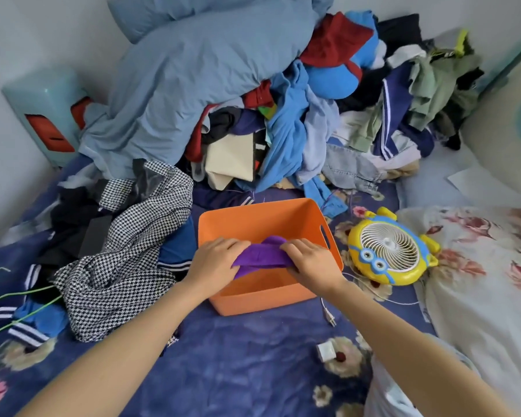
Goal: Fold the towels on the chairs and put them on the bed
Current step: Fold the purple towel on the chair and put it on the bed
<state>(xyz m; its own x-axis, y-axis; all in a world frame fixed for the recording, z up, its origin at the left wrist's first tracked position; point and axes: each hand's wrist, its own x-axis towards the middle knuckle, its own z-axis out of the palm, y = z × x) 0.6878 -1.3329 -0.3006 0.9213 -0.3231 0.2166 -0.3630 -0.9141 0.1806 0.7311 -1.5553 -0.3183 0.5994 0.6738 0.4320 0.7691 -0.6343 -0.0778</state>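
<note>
A small purple towel (260, 256) hangs bunched between my two hands, just above the inside of an orange plastic bin (271, 216). My left hand (215, 261) grips the towel's left end, fingers curled over it. My right hand (312, 260) grips the right end in the same way. The bin stands on the bed's dark blue floral sheet (238, 365). The towel's underside and the bin's floor beneath it are hidden.
A tall heap of clothes (298, 121) and a blue duvet (193, 73) fill the far side of the bed. A houndstooth garment (124, 251) lies left of the bin, a yellow cartoon fan (391, 251) right of it. A cord with a plug (328, 314) trails nearby.
</note>
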